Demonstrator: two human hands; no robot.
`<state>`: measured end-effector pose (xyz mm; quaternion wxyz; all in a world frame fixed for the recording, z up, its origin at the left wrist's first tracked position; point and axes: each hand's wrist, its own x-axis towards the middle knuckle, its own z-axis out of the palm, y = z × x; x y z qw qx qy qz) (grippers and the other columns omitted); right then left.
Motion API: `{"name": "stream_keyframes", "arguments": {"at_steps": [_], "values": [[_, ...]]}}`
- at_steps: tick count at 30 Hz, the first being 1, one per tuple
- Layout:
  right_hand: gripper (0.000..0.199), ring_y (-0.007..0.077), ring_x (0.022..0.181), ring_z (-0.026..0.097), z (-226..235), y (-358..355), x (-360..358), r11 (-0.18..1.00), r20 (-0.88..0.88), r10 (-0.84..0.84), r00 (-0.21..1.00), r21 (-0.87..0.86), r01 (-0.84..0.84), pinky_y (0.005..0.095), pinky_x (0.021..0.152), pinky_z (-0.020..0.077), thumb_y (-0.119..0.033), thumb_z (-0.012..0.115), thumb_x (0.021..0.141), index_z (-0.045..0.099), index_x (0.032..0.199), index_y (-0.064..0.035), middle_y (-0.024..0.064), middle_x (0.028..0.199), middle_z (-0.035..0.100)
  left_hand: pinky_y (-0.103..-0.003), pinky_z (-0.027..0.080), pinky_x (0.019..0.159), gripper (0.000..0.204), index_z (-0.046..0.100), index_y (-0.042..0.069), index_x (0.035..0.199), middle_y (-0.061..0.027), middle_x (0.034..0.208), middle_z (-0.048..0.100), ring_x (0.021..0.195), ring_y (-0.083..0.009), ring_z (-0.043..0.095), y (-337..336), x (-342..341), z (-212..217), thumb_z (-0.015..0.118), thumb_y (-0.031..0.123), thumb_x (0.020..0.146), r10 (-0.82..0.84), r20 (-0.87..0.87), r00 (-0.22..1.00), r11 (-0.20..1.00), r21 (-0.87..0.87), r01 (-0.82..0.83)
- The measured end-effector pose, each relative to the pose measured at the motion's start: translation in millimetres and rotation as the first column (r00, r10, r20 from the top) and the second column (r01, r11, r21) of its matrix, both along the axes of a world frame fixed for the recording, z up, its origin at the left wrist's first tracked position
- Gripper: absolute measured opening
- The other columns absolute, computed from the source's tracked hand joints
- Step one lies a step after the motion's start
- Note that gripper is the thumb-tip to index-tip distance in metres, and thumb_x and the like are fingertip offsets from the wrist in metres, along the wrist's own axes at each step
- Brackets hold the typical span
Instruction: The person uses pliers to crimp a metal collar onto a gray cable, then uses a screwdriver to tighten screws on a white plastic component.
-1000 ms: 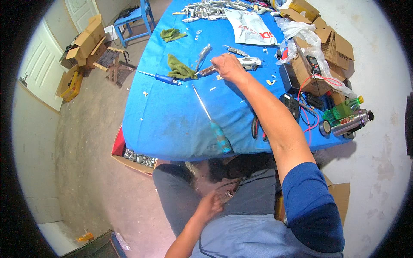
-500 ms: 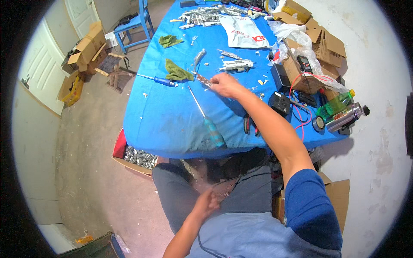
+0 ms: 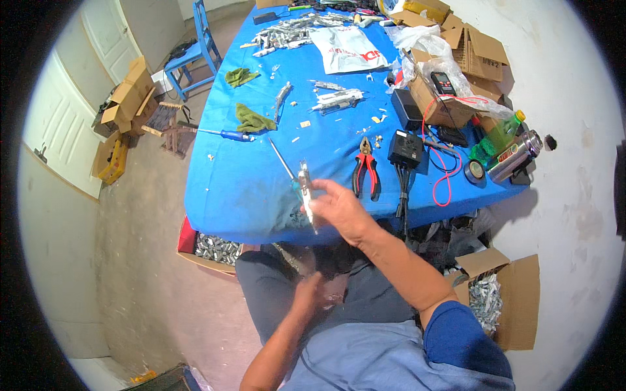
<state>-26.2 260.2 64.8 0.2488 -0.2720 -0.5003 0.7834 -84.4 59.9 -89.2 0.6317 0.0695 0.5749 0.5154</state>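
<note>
My right hand (image 3: pixel 336 207) is closed on a narrow silver-and-white part (image 3: pixel 305 186), held nearly upright over the table's near edge. Behind it lies a screwdriver (image 3: pixel 282 157), its teal handle mostly covered by the part and my fingers. My left hand (image 3: pixel 309 293) is low between my thighs, blurred, and its fingers cannot be made out. Right of the held part are red-and-black pliers (image 3: pixel 366 169). Farther back, a small group of similar slim parts (image 3: pixel 338 100) and a single one (image 3: pixel 282 101) rest on the blue cloth. A blue-handled screwdriver (image 3: pixel 235 135) lies at the left.
Two green rags (image 3: pixel 254 119) lie left, the second farther back. A heap of slim parts (image 3: pixel 293 32) and a white bag (image 3: pixel 347 49) are at the back. Right stand a black adapter (image 3: pixel 405 148), green bottle (image 3: pixel 499 140) and steel flask (image 3: pixel 516 156). Boxes of metal pieces (image 3: pixel 218 249) sit below.
My right hand has come nearer and lower with the part, which has swung from slanting to nearly upright. The pliers are now uncovered. My left hand has shifted slightly upward in view.
</note>
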Motion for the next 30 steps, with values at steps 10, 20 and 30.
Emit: {"name": "stream_keyframes", "arguments": {"at_steps": [10, 20, 30], "values": [[0.044, 0.0116, 0.064, 0.06, -10.8, -52.0, -23.6, 0.959, 0.074, -0.156, 0.985, 0.25, 0.133, 0.0252, 0.05, 0.0484, -0.004, 0.058, 0.092, 0.042, 0.133, -0.0008, 0.01, 0.095, 0.06, -0.024, 0.031, 0.048, 0.044, 0.055, 0.013, 0.089, 0.003, 0.067, 0.049, 0.054, -0.0099, 0.042, 59.0, -63.9, 79.3, 0.038, 0.053, 0.098, 0.127, 0.289, 0.949, 0.952, 0.235, -0.198], [0.052, 0.0114, 0.066, 0.059, -2.2, -66.5, -39.7, 0.928, 0.223, -0.274, 0.935, 0.316, 0.197, 0.0264, 0.054, 0.0513, -0.007, 0.063, 0.089, 0.04, 0.136, -0.0016, 0.0141, 0.103, 0.065, -0.023, 0.032, 0.047, 0.05, 0.059, 0.009, 0.112, -0.0006, 0.084, 0.062, 0.056, -0.0091, 0.044, 64.9, -73.2, 98.5, 0.031, 0.049, 0.101, 0.108, 0.273, 0.956, 0.913, 0.353, -0.204], [0.025, 0.025, 0.064, 0.068, -19.1, -69.9, -35.0, 0.748, 0.231, -0.408, 0.883, 0.639, 0.178, 0.0352, 0.057, 0.0532, -0.013, 0.061, 0.09, 0.058, 0.112, -0.0016, 0.0164, 0.083, 0.069, -0.022, 0.031, 0.047, 0.038, 0.047, 0.015, 0.078, 0.0042, 0.063, 0.041, 0.049, -0.0086, 0.036, 68.0, -83.4, 111.5, 0.048, 0.047, 0.099, 0.223, 0.24, 0.945, 0.94, 0.205, -0.274]]}}
